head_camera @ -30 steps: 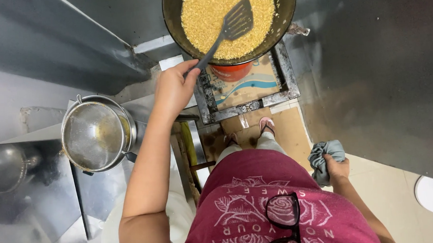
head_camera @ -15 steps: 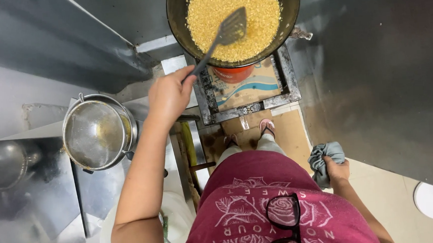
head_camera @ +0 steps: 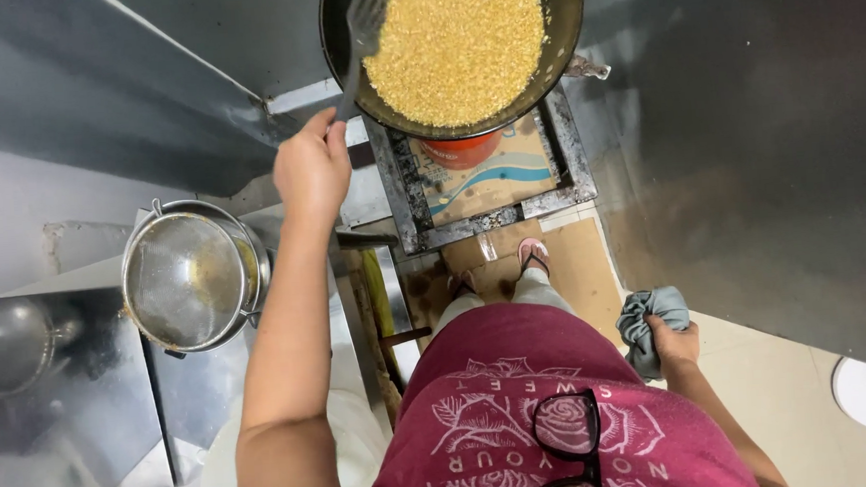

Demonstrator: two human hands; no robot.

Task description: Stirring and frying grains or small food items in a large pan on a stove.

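Slotted black spatula (head_camera: 364, 22) shifted from grain centre to left rim of wide dark pan (head_camera: 565, 25); stirring ongoing. Left hand (head_camera: 310, 171) clenches handle; right hand (head_camera: 674, 342) grips grey-blue cloth (head_camera: 648, 321).

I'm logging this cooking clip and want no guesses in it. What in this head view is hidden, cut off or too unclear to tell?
- Pan: far rim cut off by the top edge.
- Spatula: blade tip cut by the top edge; handle end hidden inside the left hand.
- Burner flame: hidden under the pan.
- Right hand: fingers buried in the grey cloth.
- Strainer pot: contents unclear through mesh and glare.
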